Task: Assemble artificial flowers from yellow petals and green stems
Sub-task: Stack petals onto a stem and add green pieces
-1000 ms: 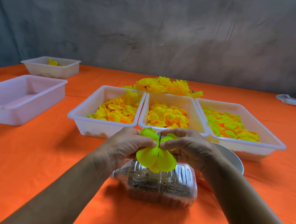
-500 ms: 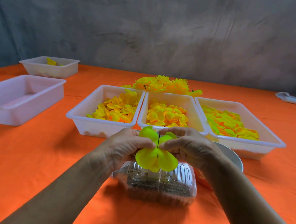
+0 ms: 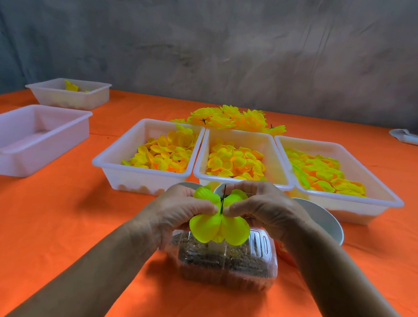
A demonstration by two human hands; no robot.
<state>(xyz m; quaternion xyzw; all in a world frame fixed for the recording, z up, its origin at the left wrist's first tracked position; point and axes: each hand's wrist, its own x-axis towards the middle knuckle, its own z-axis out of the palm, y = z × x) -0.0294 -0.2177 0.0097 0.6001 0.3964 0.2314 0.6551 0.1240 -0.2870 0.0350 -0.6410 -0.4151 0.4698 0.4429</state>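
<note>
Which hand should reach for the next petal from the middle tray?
Probably the right hand: the middle tray lies just beyond it, while the left hand can keep pinching the flower at the stem.

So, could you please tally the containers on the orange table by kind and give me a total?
White plastic trays: 5, three holding petals, one with nothing visible inside, one far back with a few yellow pieces
White bowls: 2, both partly hidden behind the hands
Clear plastic clamshell box: 1
Total: 8
</note>
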